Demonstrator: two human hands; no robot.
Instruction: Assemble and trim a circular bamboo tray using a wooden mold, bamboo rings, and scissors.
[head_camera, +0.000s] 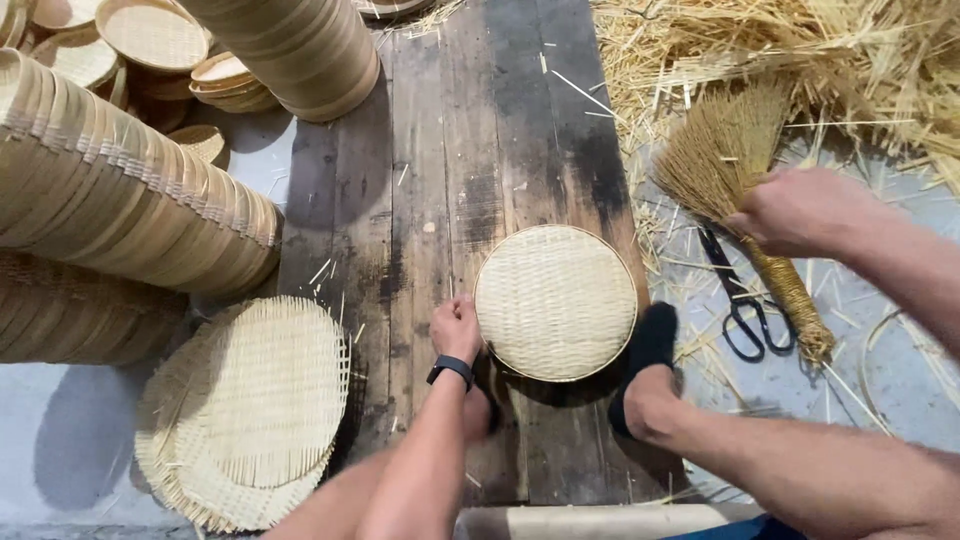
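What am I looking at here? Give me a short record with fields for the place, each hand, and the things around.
Place: dark wooden plank floor, seen from above
Left hand: closed on the rim of a round woven tray, black wristband on the wrist
Right hand: gripping a straw hand broom
Feet: a black sock beside the tray
Near the broom: black scissors, loose straw
Left side: flat woven mats, stacks of finished trays

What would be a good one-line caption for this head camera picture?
Left hand steadies a round woven bamboo tray on dark planks while the right hand grips a straw hand broom.
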